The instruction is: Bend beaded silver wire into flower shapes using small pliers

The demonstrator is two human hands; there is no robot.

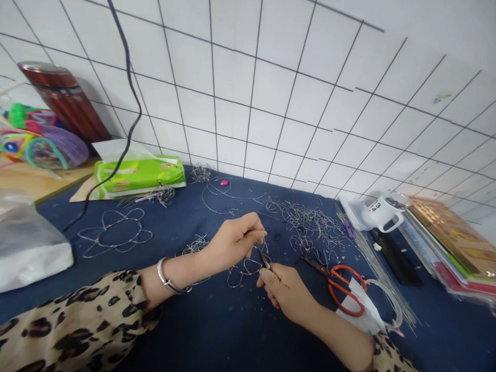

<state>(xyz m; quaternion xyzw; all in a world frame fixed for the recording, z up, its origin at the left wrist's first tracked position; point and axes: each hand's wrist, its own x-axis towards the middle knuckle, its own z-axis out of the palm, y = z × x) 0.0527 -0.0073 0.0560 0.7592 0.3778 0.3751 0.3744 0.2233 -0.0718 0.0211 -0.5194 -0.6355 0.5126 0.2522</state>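
My left hand (232,237) is closed in a pinch on the end of a thin silver wire (266,242). Just to its right, my right hand (287,289) is wrapped round a small pair of pliers (263,258), whose dark jaws point up and left toward the wire. Most of the pliers is hidden in my palm. Below the two hands hangs or lies a looped wire piece (238,273) with small pinkish beads; I cannot tell whether it joins the pinched wire. Orange-handled scissors (347,289) lie right of my right hand.
Tangled wire scraps (312,221) spread behind my hands. A flower-shaped wire piece (117,229) lies left, near a green tissue pack (144,176) and a plastic bag (23,247). A black cable (133,88) hangs across the left. At right are straight wires (381,274) and a white mug (384,214).
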